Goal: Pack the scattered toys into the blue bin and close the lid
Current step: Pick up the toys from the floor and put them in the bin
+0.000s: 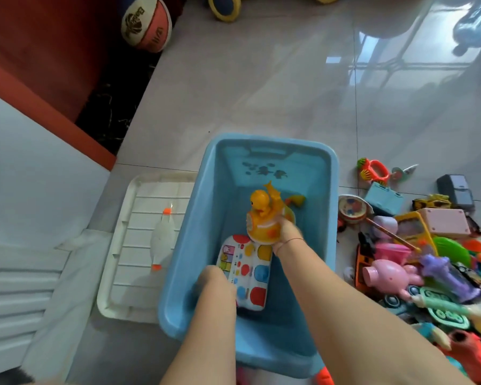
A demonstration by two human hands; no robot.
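Note:
The blue bin (331,190) stands open on the floor in the middle. Both my arms reach down into it. My right hand (286,232) grips a yellow duck toy (261,215) held upright inside the bin. My left hand (214,279) rests on the left edge of a white button toy (250,270) with red, blue and yellow keys, lying on the bin's bottom. The white lid (128,254) lies flat on the floor left of the bin, with a white goose toy (161,240) on it. A heap of scattered toys (417,259) lies right of the bin.
A pink pig toy (392,273), a purple toy (442,273), a blue toy case (383,198) and a grey toy car (456,187) sit in the heap. A basketball (146,22) lies at the back left by a red wall. White bedding fills the left side.

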